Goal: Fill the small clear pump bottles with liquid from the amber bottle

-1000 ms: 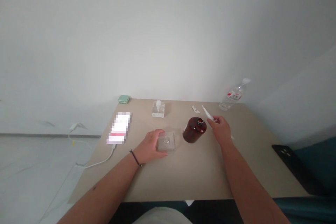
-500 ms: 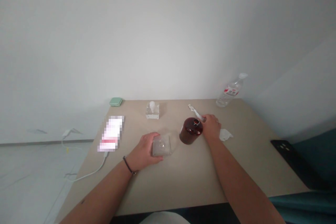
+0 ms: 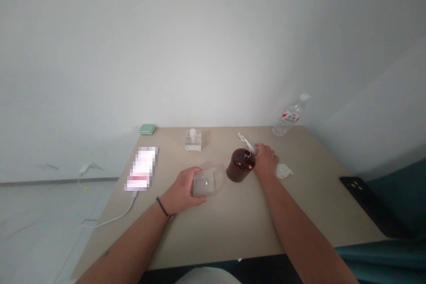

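Left hand (image 3: 181, 191) closed on clear box (image 3: 204, 183); right fingers (image 3: 270, 156) hold unclear, beside amber bottle (image 3: 240, 165).

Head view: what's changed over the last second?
The right hand has moved left with the white strip at its fingers, and now sits beside the dark red bottle. A crumpled white tissue now shows beyond it. The left hand stayed on the clear square block.

A clear square block (image 3: 204, 183) lying flat, just beside an upright dark red glass bottle (image 3: 240, 166).
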Tool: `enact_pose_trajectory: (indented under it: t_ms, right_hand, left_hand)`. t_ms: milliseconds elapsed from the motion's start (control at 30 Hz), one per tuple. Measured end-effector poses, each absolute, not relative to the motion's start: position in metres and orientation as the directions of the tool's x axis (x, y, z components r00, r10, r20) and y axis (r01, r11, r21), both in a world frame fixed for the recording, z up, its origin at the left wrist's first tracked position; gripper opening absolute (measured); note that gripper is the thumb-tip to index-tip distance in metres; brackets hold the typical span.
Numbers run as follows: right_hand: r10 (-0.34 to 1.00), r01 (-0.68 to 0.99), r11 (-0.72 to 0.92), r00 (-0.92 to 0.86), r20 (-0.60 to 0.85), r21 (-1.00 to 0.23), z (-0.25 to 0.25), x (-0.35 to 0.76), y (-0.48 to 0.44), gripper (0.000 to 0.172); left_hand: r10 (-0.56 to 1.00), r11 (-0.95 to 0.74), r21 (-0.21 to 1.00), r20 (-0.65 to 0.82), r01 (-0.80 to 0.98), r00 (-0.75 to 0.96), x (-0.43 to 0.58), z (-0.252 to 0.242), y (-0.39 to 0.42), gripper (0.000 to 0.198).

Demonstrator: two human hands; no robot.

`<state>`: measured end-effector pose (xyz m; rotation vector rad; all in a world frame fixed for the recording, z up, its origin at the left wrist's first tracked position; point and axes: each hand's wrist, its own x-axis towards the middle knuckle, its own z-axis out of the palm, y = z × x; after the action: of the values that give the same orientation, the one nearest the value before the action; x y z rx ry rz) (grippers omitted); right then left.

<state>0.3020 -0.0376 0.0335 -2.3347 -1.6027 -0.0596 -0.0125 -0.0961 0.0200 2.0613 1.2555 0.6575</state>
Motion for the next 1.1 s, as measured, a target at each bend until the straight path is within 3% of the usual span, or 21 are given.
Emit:
enact_pose_trajectory:
  t_ms: [267, 467, 633, 800, 1100]
  right_hand:
    - [0.906, 0.963, -0.206, 0.254, 0.339, -0.172, 0.022, 0.302, -0.05, 0.051]
    - [0.817, 0.934, -0.268, 0.351, 0.457, -0.238, 0.031, 0.314, -0.082, 0.062]
    - [0.82, 0.873, -0.442, 0.487, 0.302, -0.207, 0.025, 0.349, -0.107, 0.054]
    - [0.908, 0.912, -0.393, 0.405, 0.108, -0.121, 0.013, 0.366, -0.121, 0.051]
    - [0.932, 0.961, -0.236, 0.265, 0.247, -0.144, 0.008, 0.356, -0.148, 0.044]
  left_hand:
    - [0.9, -0.346, 0.719, 0.074, 0.602, 0.429, -0.012, 0.02, -0.098, 0.078]
    - [0.89, -0.365, 0.712, 0.079, 0.6, 0.448, -0.013, 0.018, -0.097, 0.08]
    - [0.886, -0.362, 0.721, 0.067, 0.591, 0.46, -0.013, 0.02, -0.097, 0.081]
    - [0.89, -0.343, 0.739, 0.058, 0.58, 0.452, -0.013, 0.019, -0.097, 0.085]
    - [0.902, -0.316, 0.787, 0.075, 0.53, 0.426, -0.014, 0.016, -0.097, 0.092]
